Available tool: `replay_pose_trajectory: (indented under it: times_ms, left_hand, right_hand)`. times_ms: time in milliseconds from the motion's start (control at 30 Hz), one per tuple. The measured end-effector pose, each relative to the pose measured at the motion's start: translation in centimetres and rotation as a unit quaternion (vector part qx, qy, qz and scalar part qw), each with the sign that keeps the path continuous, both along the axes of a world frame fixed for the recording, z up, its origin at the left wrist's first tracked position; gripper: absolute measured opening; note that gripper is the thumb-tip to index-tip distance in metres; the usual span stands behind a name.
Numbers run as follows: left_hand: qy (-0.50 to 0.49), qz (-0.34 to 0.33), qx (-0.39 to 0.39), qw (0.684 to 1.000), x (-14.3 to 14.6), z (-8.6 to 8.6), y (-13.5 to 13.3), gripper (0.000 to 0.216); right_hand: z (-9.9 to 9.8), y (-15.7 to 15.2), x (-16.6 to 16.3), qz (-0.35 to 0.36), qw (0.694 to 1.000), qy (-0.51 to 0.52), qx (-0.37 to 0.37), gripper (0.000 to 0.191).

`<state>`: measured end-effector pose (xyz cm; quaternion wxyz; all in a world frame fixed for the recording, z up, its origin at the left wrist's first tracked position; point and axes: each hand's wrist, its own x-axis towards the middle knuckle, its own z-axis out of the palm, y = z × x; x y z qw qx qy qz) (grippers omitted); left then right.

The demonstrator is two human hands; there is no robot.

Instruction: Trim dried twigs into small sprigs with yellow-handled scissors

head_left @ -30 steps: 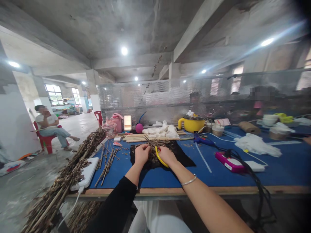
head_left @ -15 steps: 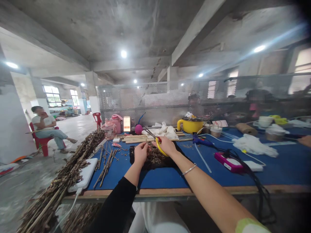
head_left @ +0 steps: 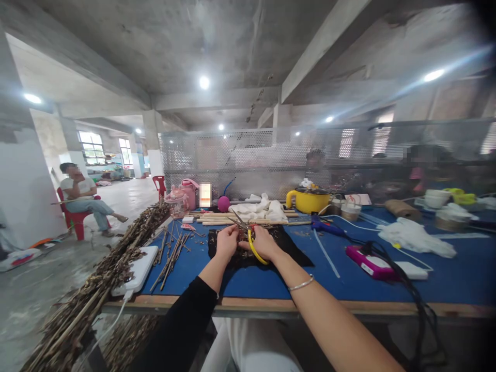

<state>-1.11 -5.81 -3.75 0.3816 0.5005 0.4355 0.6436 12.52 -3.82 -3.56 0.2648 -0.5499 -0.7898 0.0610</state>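
My right hand [head_left: 265, 242] holds a pair of scissors [head_left: 254, 250] by the yellow handles, its blades pointing up and to the left. Close beside it, my left hand [head_left: 227, 242] has its fingertips pinched together; whatever is between them is too small to make out. Both hands are over a black cloth [head_left: 296, 254], where brown dried plant bits lie, partly hidden by the hands. Left of the cloth, thin dry stalks [head_left: 170, 263] are strewn on the blue table top [head_left: 256, 284].
A long bundle of dried stalks [head_left: 104, 263] and a white power bank [head_left: 144, 268] line the left edge. Behind the cloth are wooden sticks [head_left: 217, 222], white gloves [head_left: 267, 208] and a yellow pot [head_left: 313, 200]. On the right lie a blue glue gun [head_left: 327, 226] and a magenta box [head_left: 370, 262].
My hands stay close together over the cloth, and the right hand with the scissors has lowered slightly. The view has turned a little to the left.
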Motion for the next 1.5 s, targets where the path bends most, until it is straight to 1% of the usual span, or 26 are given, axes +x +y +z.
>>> replay_pose_trajectory:
  times_ms: [200, 333, 500, 600, 733, 800, 867, 933, 1033, 1200, 1500]
  left_hand:
    - [0.050, 0.000, 0.035, 0.998, 0.0, -0.5, 0.4, 0.022]
    - [0.061, 0.001, 0.031, 0.998, 0.0, -0.3, 0.1, 0.021]
    - [0.090, 0.028, 0.032, 0.995, 0.0, 0.1, -0.2, 0.023]
    - [0.102, 0.023, 0.040, 0.994, 0.0, 0.0, -0.2, 0.024]
    - [0.135, 0.017, 0.040, 0.990, -0.1, 0.1, -0.4, 0.023]
    - [0.154, 0.027, 0.034, 0.987, -0.2, 0.2, -0.5, 0.022]
    - [0.166, 0.045, 0.030, 0.985, -0.3, 0.2, -0.6, 0.022]
    - [0.176, 0.057, 0.033, 0.982, -0.4, 0.1, -0.5, 0.023]
    - [0.188, 0.066, 0.036, 0.979, -0.5, -0.2, -0.2, 0.025]
    - [0.208, 0.081, 0.039, 0.974, -0.8, -0.7, 0.3, 0.026]
    - [0.232, 0.091, 0.033, 0.968, -0.9, -0.6, 0.2, 0.024]
  right_hand:
    - [0.1, -0.1, -0.3, -0.009, 1.000, -0.008, 0.016, 0.064]
    - [0.2, -0.3, -0.4, -0.015, 1.000, -0.011, 0.019, 0.066]
    - [0.3, -0.6, -0.5, -0.018, 1.000, -0.018, 0.011, 0.069]
    - [0.4, -0.7, -0.4, -0.022, 0.999, -0.021, 0.016, 0.070]
    - [0.6, -1.0, -0.3, -0.022, 0.998, -0.035, 0.039, 0.066]
    - [0.7, -1.3, -0.2, -0.014, 0.999, -0.032, 0.031, 0.063]
    - [0.8, -1.5, -0.2, -0.008, 1.000, -0.025, 0.007, 0.059]
    - [0.9, -1.6, -0.3, -0.015, 1.000, -0.025, -0.012, 0.058]
    - [0.9, -1.8, -0.4, -0.034, 0.999, -0.035, -0.013, 0.059]
    - [1.0, -1.8, -0.5, -0.044, 0.998, -0.039, -0.006, 0.060]
    - [0.6, -1.4, -0.3, -0.046, 0.998, -0.027, -0.018, 0.059]
